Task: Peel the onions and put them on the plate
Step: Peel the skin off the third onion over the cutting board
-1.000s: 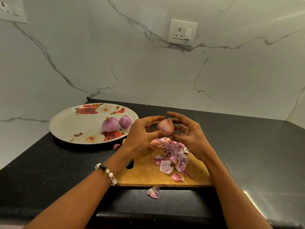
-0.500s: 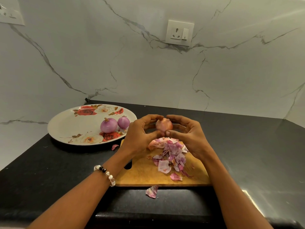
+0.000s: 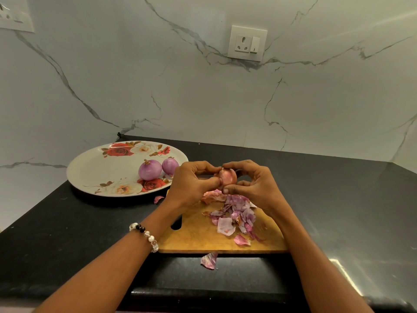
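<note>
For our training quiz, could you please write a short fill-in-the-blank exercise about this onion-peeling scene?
1. The number of peeled onions lying on the floral plate is ____.
2. The left hand and right hand together hold one ____ above the board.
3. The loose onion skins are piled on the wooden ____.
4. A beaded bracelet is worn on the ____ wrist.

Missing words: two; onion; cutting board; left

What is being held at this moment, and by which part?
One onion, gripped by both hands above the cutting board: left hand on its left side, right hand pinching its top and underside.
</note>
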Demonstrator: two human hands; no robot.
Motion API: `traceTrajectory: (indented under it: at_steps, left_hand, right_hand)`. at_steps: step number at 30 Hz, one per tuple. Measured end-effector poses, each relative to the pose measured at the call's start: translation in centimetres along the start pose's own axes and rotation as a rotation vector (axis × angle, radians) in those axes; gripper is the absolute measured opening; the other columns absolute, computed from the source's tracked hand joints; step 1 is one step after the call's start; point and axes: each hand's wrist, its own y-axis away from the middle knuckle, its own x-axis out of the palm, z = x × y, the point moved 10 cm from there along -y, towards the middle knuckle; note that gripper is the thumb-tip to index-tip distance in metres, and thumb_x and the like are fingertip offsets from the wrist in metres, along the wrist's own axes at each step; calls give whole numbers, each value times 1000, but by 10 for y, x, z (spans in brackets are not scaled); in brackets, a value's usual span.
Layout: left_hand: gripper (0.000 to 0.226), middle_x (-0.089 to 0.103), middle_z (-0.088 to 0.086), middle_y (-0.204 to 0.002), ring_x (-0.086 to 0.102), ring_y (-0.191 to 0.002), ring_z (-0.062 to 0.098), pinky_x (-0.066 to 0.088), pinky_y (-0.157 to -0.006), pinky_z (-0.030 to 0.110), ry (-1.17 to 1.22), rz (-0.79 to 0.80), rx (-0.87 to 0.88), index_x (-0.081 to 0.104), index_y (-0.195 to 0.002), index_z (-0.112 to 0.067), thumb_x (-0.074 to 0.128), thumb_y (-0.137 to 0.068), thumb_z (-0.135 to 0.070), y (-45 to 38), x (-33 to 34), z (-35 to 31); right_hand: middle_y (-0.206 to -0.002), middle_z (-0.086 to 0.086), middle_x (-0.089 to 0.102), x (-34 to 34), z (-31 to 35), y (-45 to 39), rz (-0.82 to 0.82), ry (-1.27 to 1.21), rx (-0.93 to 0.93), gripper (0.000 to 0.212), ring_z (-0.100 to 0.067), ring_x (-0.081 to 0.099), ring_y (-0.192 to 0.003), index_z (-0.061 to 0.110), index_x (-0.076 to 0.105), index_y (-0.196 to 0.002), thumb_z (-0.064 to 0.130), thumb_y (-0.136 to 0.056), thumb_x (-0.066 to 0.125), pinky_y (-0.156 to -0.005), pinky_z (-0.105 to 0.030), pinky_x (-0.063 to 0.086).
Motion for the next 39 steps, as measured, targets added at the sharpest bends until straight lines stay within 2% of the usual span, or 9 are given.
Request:
traceTrajectory:
  at_steps: [10, 15, 19, 23, 30, 34, 39]
  left_hand:
    - [8, 72, 0, -80, 70, -76, 13, 60, -69, 35, 13, 29, -40, 71, -85, -19, 68, -84, -12, 0, 0, 6]
    - [5, 72, -3, -84, 69, -79, 10, 59, -69, 29, -46, 30, -6, 71, -89, -18, 70, -83, -19, 0, 1, 3]
    - [10, 72, -2, -84, 69, -79, 10, 59, -69, 30, -54, 18, -19, 71, -90, -14, 71, -82, -20, 1, 1, 6]
    - [9, 71, -3, -83, 67, -76, 7, 57, -68, 23, -97, -10, 13, 69, -89, -16, 70, -82, -22, 2, 2, 2]
    - [7, 71, -1, -85, 66, -75, 5, 54, -66, 15, -136, -31, 60, 66, -92, -16, 67, -85, -16, 5, 2, -3]
    - [16, 71, 0, -93, 67, -82, 5, 53, -70, 12, -158, -62, 87, 67, -100, -13, 61, -87, -6, 4, -1, -5]
    - [17, 71, -4, -93, 68, -84, 5, 55, -72, 16, -89, -33, 59, 68, -102, -16, 68, -86, -19, 4, 1, -6]
  right_hand:
    - [-111, -1, 63, 3, -5, 1, 16, 35, 10, 47, -18, 63, -104, 28, 71, -106, 29, -62, 86, -81, -33, 61]
    - [-110, -1, 62, 3, -4, 1, 17, 49, 6, 48, -16, 63, -101, 29, 72, -107, 30, -62, 87, -81, -33, 61]
    - [-111, -2, 60, 5, -4, 0, 23, 54, 6, 49, -15, 61, -102, 30, 72, -107, 31, -60, 87, -79, -34, 61]
    - [-111, -1, 58, 6, -4, 0, 16, 84, -5, 49, -17, 60, -103, 34, 70, -107, 34, -61, 86, -78, -34, 61]
    - [-112, -1, 58, 4, -1, 0, 1, 99, -22, 48, -18, 60, -104, 38, 69, -106, 37, -61, 84, -78, -33, 61]
    - [-112, -1, 59, 1, 1, 0, -27, 72, -30, 48, -15, 61, -103, 37, 69, -106, 37, -61, 84, -79, -29, 60]
    - [-112, -2, 60, -3, -1, -1, -44, 80, -27, 49, -17, 61, -104, 36, 69, -108, 37, -62, 84, -80, -30, 60]
